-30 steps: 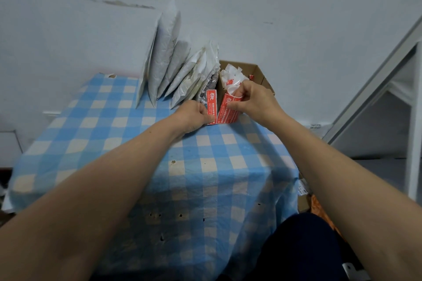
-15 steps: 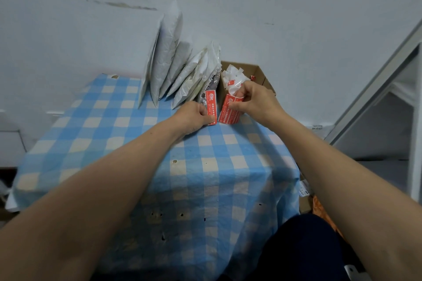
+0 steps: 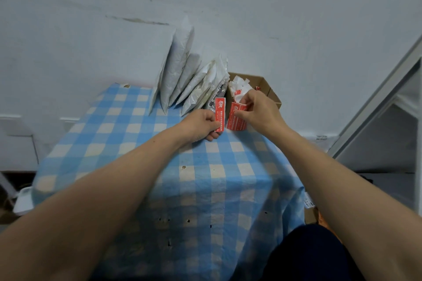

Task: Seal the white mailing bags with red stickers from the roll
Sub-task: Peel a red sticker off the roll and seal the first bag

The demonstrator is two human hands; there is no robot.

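**A:** So, what are the fingers doing?

**B:** The left hand [image 3: 203, 126] pinches a single red sticker [image 3: 220, 113] by its lower end, with the thumb on top and the other fingers curled under. The right hand [image 3: 255, 113] pinches the sticker roll [image 3: 237, 120] near its top edge. The roll is just beside the sticker, at three o'clock of it.

**A:** And the bags?

**B:** The white mailing bags [image 3: 180, 70] lean in a row against the wall, at eleven o'clock of the hands. Neither hand touches them, and I can't make out a red seal on any.

**A:** What could spoil it?

**B:** The sticker is held by one end only, so I'd judge it may curl and catch on a finger or the cloth. Pulling one bag out could also send the leaning row sliding.

**A:** And around them?

**B:** There's a blue checked tablecloth [image 3: 141, 134], with small holes toward six o'clock. At one o'clock is a cardboard box [image 3: 266, 84] holding white paper scraps [image 3: 237, 85]. Behind is a plain pale wall [image 3: 228, 7], and a white frame [image 3: 376, 102] stands at three o'clock.
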